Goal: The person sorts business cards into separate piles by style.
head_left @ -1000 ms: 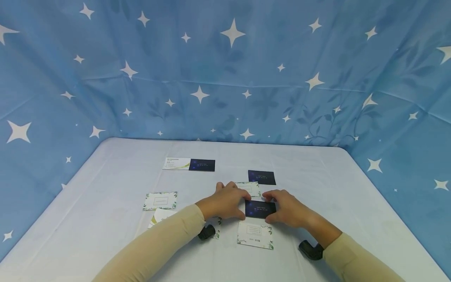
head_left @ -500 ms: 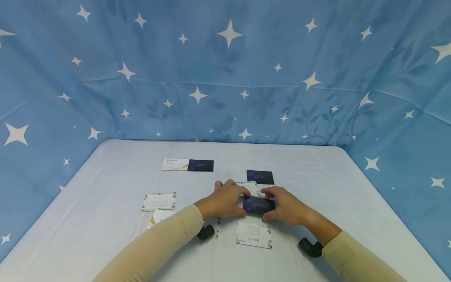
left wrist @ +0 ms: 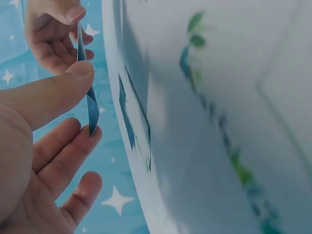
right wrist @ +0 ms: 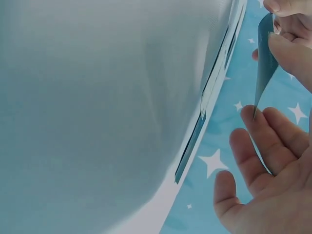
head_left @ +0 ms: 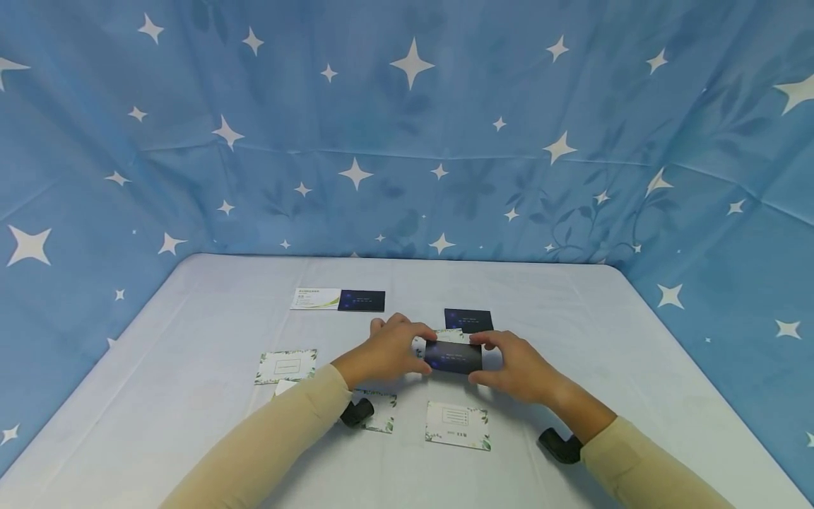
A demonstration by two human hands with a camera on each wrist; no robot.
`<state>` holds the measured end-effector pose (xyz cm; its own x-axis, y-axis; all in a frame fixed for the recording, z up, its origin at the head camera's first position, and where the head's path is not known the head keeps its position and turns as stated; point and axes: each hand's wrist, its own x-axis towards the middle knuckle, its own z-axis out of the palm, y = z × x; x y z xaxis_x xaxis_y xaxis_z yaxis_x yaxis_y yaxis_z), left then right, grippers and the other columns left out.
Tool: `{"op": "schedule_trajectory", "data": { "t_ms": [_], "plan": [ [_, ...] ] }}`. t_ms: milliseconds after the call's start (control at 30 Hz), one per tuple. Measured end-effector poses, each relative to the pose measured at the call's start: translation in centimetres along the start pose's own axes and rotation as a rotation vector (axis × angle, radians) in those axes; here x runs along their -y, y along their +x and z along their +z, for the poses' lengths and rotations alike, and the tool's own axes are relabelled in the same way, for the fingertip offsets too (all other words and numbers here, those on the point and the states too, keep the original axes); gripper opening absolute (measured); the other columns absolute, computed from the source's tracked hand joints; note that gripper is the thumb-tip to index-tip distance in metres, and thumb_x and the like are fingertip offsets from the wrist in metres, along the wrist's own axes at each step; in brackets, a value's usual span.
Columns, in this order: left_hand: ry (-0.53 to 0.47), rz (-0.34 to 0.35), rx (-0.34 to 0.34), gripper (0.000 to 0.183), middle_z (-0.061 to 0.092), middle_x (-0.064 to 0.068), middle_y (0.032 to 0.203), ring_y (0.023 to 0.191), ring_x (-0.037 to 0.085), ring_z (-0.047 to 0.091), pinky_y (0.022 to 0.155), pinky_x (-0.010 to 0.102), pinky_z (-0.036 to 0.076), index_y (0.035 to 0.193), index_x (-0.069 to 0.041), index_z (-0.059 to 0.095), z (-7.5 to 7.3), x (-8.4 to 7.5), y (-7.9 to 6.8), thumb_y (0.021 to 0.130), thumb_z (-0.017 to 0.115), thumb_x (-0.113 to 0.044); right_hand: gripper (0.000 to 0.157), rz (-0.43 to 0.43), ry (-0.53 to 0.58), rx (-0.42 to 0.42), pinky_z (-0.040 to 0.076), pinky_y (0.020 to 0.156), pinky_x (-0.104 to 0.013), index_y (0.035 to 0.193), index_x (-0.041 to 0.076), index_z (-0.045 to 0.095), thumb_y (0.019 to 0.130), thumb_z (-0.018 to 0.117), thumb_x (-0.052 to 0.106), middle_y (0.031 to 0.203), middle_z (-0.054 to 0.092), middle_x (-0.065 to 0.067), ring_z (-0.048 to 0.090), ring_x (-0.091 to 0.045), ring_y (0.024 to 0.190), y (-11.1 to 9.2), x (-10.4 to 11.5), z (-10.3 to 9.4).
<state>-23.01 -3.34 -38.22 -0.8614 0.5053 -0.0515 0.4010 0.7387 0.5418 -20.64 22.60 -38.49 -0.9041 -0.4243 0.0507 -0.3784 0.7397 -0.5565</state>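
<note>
In the head view a dark blue business card (head_left: pixel 453 357) is off the table, tilted between both hands. My left hand (head_left: pixel 390 348) pinches its left end between thumb and fingertips. At the opposite end, my right hand (head_left: pixel 518 366) grips it the same way. The left wrist view shows the card (left wrist: pixel 91 109) edge-on and slightly curved, with the left thumb (left wrist: pixel 80 73) against it. It also looks bent in the right wrist view. Just behind it lies a floral-edged card (head_left: pixel 453 334), partly covered, touching another dark card (head_left: pixel 468 320). Nearer me is a floral-edged card (head_left: pixel 458 425) with printed text.
At the back left, a white card with a green curve (head_left: pixel 316 298) adjoins a dark card (head_left: pixel 361 300). A floral card (head_left: pixel 286 366) lies at left. My left sleeve (head_left: pixel 267 438) partly covers another floral card (head_left: pixel 381 411) and a white card. Black wrist devices (head_left: pixel 561 447) hang under both wrists.
The dark card has come up off the table and shifted away from me and left, with both hands on it. My left hand has moved left, uncovering more of the floral card below it.
</note>
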Motion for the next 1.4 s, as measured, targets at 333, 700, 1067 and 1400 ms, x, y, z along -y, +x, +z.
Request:
{"op": "schedule_trajectory", "data": {
  "t_ms": [333,700,1067,1400],
  "plan": [
    [-0.035,-0.061,-0.057,0.052,0.061,-0.003,0.122,0.12,0.019,0.043,0.097,0.051,0.021,0.131,-0.025,0.065,-2.2,2.3,-0.4,0.083,0.084,-0.034,0.055,0.014,0.002,-0.032,0.045,0.096,-0.054,0.133,0.013,0.064,0.086,0.08,0.036,0.127,0.062,-0.009,0.057,-0.031,0.117,2.4,1.3,0.5],
    [-0.024,-0.18,-0.125,0.053,0.058,0.002,0.134,0.128,0.026,0.041,0.096,0.052,0.022,0.135,-0.023,0.063,-5.1,6.5,-0.9,0.086,0.081,-0.032,0.051,-0.023,0.007,0.016,0.045,0.095,-0.052,0.137,0.012,0.062,0.093,0.073,0.034,0.127,0.064,-0.009,0.057,-0.03,0.116,8.7,4.2,2.4],
    [-0.011,-0.252,-0.14,0.053,0.058,0.01,0.13,0.123,0.033,0.04,0.095,0.055,0.021,0.138,-0.019,0.06,-7.1,10.9,-0.2,0.089,0.078,-0.027,0.051,0.037,-0.026,0.084,0.045,0.098,-0.044,0.142,0.014,0.057,0.096,0.07,0.031,0.134,0.061,-0.005,0.056,-0.026,0.12,14.7,6.3,5.1],
    [0.061,-0.31,-0.133,0.056,0.059,0.009,0.133,0.132,0.033,0.033,0.095,0.056,0.018,0.145,-0.018,0.054,-7.5,12.4,0.7,0.093,0.073,-0.021,0.049,0.083,-0.027,0.094,0.038,0.107,-0.044,0.143,0.015,0.054,0.098,0.067,0.029,0.14,0.057,-0.009,0.049,-0.027,0.133,17.5,7.2,6.7]
  ]
}}
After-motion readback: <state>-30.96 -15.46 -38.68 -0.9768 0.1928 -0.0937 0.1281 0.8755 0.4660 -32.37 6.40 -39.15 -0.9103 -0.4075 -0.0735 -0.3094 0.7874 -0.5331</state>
